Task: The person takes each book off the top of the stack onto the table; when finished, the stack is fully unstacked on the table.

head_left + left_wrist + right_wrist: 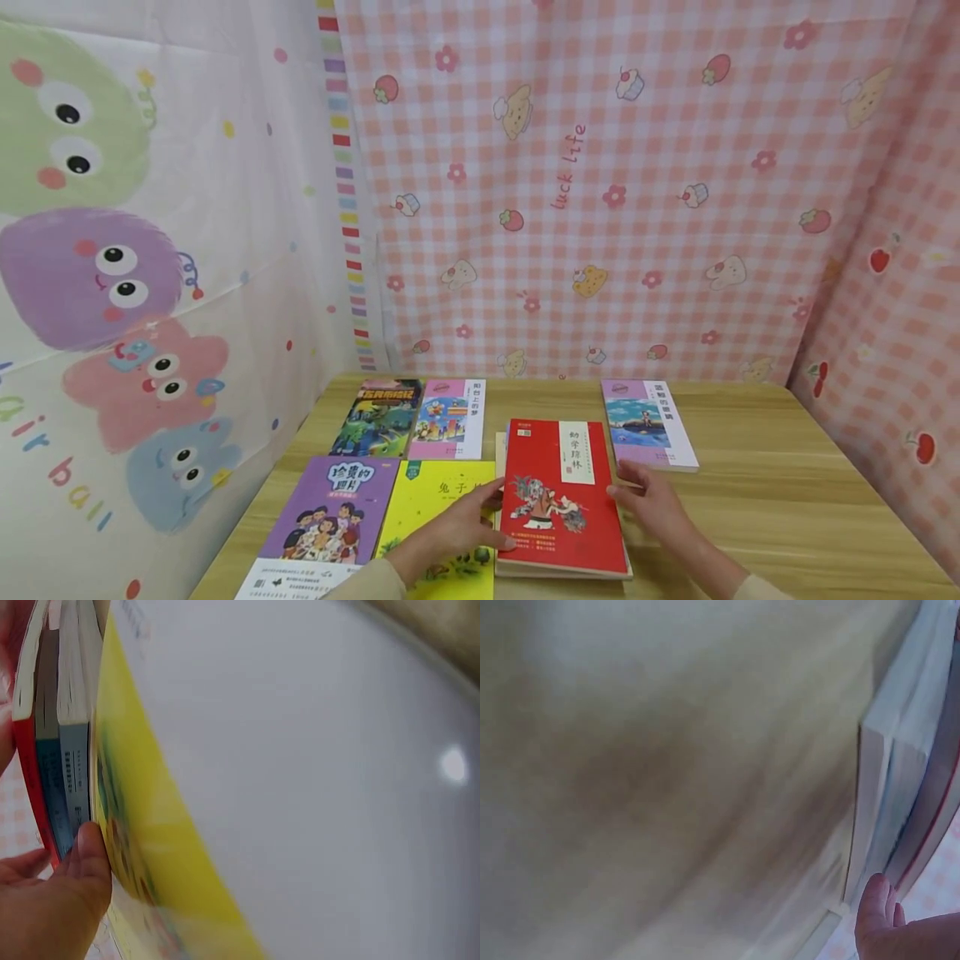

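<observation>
A red book point(562, 533) lies on top of a small stack, its cover facing up. The teal spine point(52, 780) and grey-blue spine point(73, 772) of two books show beneath it in the left wrist view. My left hand point(461, 525) is at the stack's left side, thumb over the red cover's lower left corner and fingers along the spines. Across from it, my right hand point(652, 500) has its extended fingers at the right edge of the stack. In the right wrist view, its fingertips point(876, 896) sit close by the page edges.
To the left lie a yellow book point(420, 500), a purple book point(360, 483), a green dinosaur book point(377, 417) and a pink-and-white book point(450, 417). Another such book point(648, 425) lies at the back right of the wooden table point(787, 500). Patterned cloths point(637, 233) surround it.
</observation>
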Available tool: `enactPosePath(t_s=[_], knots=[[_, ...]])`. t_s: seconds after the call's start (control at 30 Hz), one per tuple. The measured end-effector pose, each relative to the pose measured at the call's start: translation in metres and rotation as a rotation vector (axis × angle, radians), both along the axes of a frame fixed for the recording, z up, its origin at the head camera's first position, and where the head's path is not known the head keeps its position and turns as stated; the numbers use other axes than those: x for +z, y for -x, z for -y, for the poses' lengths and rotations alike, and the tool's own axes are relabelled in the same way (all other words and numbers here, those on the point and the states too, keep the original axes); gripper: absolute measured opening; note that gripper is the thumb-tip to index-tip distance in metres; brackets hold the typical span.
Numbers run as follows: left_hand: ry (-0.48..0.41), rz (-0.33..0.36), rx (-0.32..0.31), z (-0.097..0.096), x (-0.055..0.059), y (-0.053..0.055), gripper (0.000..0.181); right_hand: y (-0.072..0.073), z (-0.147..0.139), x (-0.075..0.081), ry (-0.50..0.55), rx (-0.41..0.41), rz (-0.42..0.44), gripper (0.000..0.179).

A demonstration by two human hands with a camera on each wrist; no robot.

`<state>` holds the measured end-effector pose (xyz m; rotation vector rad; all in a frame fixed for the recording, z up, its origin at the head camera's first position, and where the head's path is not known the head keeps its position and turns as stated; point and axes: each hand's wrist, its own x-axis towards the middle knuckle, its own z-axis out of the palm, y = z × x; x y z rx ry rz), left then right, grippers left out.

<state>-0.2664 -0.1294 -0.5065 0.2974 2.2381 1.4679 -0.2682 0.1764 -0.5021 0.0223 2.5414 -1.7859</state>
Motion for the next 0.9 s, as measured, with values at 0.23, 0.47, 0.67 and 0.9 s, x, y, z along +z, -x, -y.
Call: enactPosePath(t_s=[0.23, 0.47, 0.67, 0.9], knots=[[-0.083, 0.045, -0.044, 0.008, -0.001, -0.001, 0.081, -0.011, -0.002, -0.009, -0.007, 0.014, 0.038, 0.064], [-0.145, 0.093, -0.089, 0.015, -0.002, 0.000, 0.082, -0.017, -0.001, -0.011, 0.000, -0.011, 0.128, 0.067], [-0.124, 0.088, -0.095, 0.015, 0.000, -0.002, 0.082, -0.020, 0.003, -0.011, 0.035, -0.010, 0.152, 0.067], [0.053, -0.006, -0.071, 0.005, -0.002, -0.004, 0.086, -0.021, 0.002, -0.011, -0.001, -0.033, 0.152, 0.065]])
